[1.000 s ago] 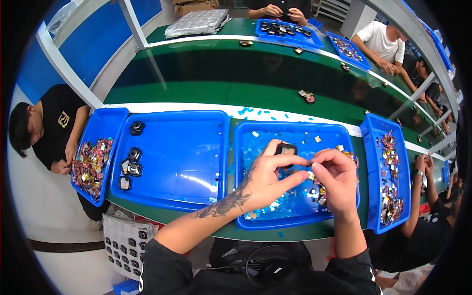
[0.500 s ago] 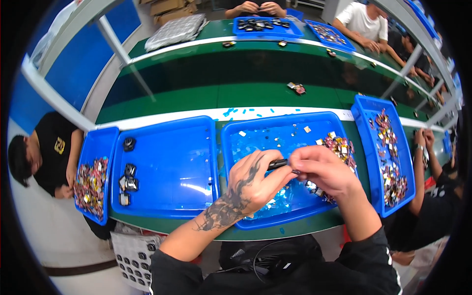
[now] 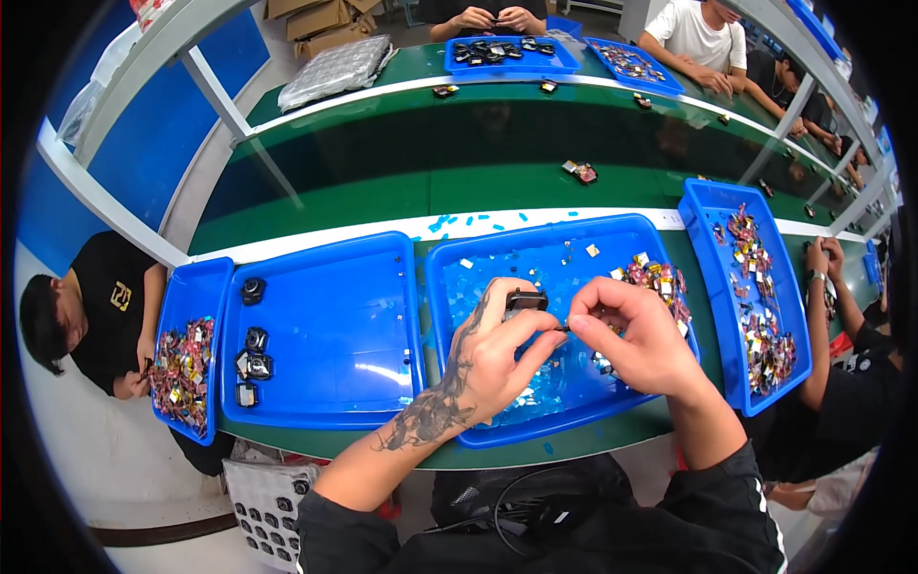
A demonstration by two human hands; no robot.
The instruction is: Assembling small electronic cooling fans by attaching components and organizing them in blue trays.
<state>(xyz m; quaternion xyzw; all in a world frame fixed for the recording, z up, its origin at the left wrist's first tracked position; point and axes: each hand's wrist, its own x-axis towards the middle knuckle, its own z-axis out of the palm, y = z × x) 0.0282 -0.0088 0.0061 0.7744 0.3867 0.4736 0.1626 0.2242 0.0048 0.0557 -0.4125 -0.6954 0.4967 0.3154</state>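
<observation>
Above the middle blue tray (image 3: pixel 436 287), my left hand (image 3: pixel 499 359) holds a small black casing (image 3: pixel 526 301) in its curled fingers. Its thumb and forefinger pinch together at a tiny dark piece. Meeting them from the other side, the tips of my right hand (image 3: pixel 631 335) are pinched at the same spot; what they grip is too small to make out. Under my hands, many small blue film pieces (image 3: pixel 531 407) lie in the tray. At its right side, partly behind my right hand, is a heap of small wired electronic parts (image 3: pixel 660 279).
A larger blue tray (image 3: pixel 325 316) on the left holds several black casings (image 3: pixel 254 365). Trays of wired parts stand at far left (image 3: pixel 184 368) and right (image 3: pixel 765 354). A white ledge (image 3: pixel 535 222) with blue scraps runs behind. Co-workers sit on both sides and across.
My right hand has drawn slightly right, its fingers more curled. The black casing has turned in my left hand, so a broader face shows. The view has shifted a little.
</observation>
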